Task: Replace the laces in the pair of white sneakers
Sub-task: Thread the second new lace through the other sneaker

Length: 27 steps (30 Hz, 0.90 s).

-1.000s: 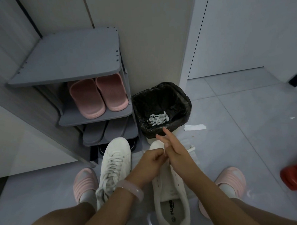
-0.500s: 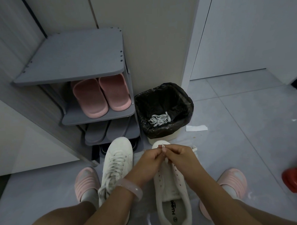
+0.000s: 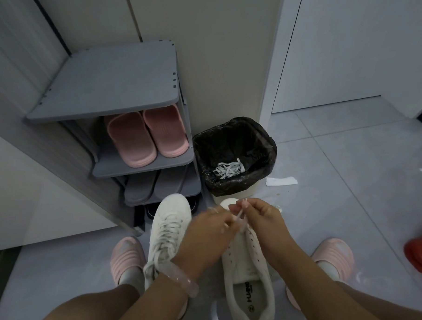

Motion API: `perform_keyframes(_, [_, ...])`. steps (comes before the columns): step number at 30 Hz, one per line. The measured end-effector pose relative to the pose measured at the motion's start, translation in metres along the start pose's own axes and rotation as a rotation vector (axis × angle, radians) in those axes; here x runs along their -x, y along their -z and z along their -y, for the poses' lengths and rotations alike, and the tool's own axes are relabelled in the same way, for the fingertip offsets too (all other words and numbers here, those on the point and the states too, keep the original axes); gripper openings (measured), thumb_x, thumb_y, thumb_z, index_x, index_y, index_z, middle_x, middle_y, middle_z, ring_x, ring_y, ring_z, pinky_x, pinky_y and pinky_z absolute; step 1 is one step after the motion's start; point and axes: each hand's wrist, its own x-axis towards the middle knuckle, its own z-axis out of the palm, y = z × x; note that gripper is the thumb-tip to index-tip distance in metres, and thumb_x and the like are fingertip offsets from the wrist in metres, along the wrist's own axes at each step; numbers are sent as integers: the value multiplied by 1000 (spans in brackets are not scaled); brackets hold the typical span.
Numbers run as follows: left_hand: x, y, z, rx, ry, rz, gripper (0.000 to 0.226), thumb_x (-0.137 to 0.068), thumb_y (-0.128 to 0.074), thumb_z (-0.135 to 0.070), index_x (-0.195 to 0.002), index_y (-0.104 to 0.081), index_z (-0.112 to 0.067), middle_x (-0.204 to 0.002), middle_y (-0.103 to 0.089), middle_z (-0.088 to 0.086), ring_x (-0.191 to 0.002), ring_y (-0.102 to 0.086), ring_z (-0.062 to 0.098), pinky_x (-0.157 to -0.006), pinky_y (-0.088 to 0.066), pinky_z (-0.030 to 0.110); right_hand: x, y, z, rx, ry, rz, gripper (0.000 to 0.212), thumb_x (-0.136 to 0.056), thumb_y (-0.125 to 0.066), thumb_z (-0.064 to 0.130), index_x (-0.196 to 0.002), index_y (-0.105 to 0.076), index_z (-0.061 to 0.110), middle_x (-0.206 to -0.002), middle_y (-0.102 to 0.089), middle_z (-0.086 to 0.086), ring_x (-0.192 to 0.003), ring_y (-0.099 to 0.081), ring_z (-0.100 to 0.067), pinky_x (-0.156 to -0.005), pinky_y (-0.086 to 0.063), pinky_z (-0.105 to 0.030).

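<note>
Left sneaker (image 3: 168, 230) on floor, fully laced. Right sneaker (image 3: 246, 267) beside it, eyelets mostly bare, lacing seemingly just begun near toe. Old laces (image 3: 228, 170) lie in bin (image 3: 233, 144). Roughly halfway, I'd judge.

Left hand (image 3: 208, 229) and right hand (image 3: 256, 214) close together over toe end, fingers curled, each pinching thin white lace (image 3: 239, 216); blur hides exact grip.

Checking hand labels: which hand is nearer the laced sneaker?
Left. The left hand sits just beside the laced sneaker; the right hand is farther off, over the unlaced sneaker.
</note>
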Motion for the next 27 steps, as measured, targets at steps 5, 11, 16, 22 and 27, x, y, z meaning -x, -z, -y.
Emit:
perform_keyframes(5, [19, -23, 10, 86, -274, 440, 53, -86, -32, -47, -126, -57, -20, -139, -47, -6, -129, -39, 9, -100, -41, 33, 4, -3, 0, 177, 48, -15, 21, -96, -47, 12, -84, -64, 11, -66, -66, 3, -72, -62, -18, -63, -48, -22])
perform_keyframes(11, [20, -40, 16, 128, -207, 450, 39, -98, -41, -31, -134, -48, -18, -147, -36, -8, -135, -22, -4, -115, -12, 18, 16, -13, 45, 192, 302, 15, 22, -95, -47, 10, -82, -64, 9, -60, -61, 3, -63, -57, -10, -65, -46, -22])
perform_keyframes(16, [17, -45, 15, 198, -169, 466, 38, -97, -43, -28, -133, -50, -17, -145, -37, -10, -125, -19, -12, -108, -7, 8, 29, -7, 106, -133, 431, 134, 21, -95, -42, 7, -87, -61, 7, -60, -58, 4, -63, -61, -9, -80, -56, -32])
perform_keyframes(22, [0, -24, 4, 630, 256, -25, 30, -79, -70, -27, -102, -51, -26, -70, -59, -7, -63, -55, -3, -65, -45, 12, 35, -17, 95, -113, 282, 172, 20, -95, -43, 11, -89, -61, 7, -60, -56, 2, -55, -59, -10, -75, -57, -37])
perform_keyframes(27, [-5, -26, 8, 429, 100, 161, 19, -83, -63, -25, -81, -65, -7, -72, -62, -3, -71, -59, 11, -71, -47, 26, 40, -21, 87, -128, 150, 321, 22, -98, -39, 12, -89, -59, 9, -54, -44, 3, -41, -40, -5, -49, -45, -25])
